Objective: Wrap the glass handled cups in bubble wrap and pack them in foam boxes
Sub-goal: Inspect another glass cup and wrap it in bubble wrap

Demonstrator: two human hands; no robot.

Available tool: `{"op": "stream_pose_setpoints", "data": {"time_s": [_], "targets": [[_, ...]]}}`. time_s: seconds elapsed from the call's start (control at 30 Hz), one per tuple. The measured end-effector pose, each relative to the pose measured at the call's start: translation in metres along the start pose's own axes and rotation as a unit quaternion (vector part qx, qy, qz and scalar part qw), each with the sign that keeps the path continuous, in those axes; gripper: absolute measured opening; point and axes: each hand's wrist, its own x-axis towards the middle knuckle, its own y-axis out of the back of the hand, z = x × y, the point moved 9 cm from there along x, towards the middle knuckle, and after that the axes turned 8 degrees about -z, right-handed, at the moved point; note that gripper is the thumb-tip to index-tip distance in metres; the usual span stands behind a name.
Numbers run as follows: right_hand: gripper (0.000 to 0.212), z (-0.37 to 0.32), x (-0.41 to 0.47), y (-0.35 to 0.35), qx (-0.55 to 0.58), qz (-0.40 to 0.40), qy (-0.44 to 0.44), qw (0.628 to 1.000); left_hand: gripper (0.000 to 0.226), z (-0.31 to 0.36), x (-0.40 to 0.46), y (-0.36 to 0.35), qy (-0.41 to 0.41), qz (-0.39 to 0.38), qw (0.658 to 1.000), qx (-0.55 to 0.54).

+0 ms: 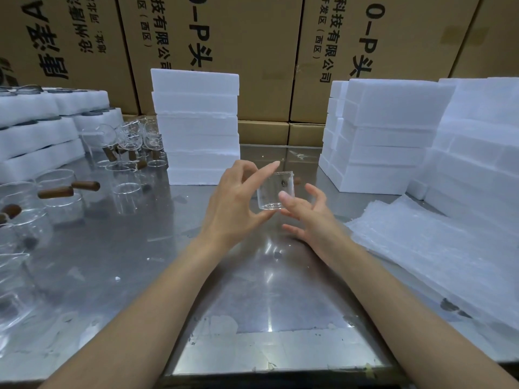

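A clear glass cup point(275, 190) with a small brown handle on its far side is held above the steel table point(140, 248) at the centre. My left hand point(236, 203) pinches it, forefinger along the rim and thumb at the base. My right hand point(309, 217) is beside it with fingers spread, one fingertip touching the cup's front wall. Several more glass cups with wooden handles point(123, 175) stand at the left. A pile of bubble wrap sheets point(438, 248) lies at the right. Stacked white foam boxes point(196, 124) stand behind the cup.
More foam box stacks point(387, 136) rise at the right and far right. Foam trays point(36, 136) holding packed pieces sit at the back left. Large printed cardboard cartons point(266, 51) wall off the back. The table's front edge point(280, 372) runs below my forearms.
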Motion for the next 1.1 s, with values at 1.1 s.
{"op": "stream_pose_setpoints", "data": {"time_s": [1.1], "targets": [[0.076, 0.005, 0.007, 0.001, -0.007, 0.001, 0.008, 1.0, 0.051, 0.007, 0.003, 0.002, -0.018, 0.016, 0.999, -0.025]]}}
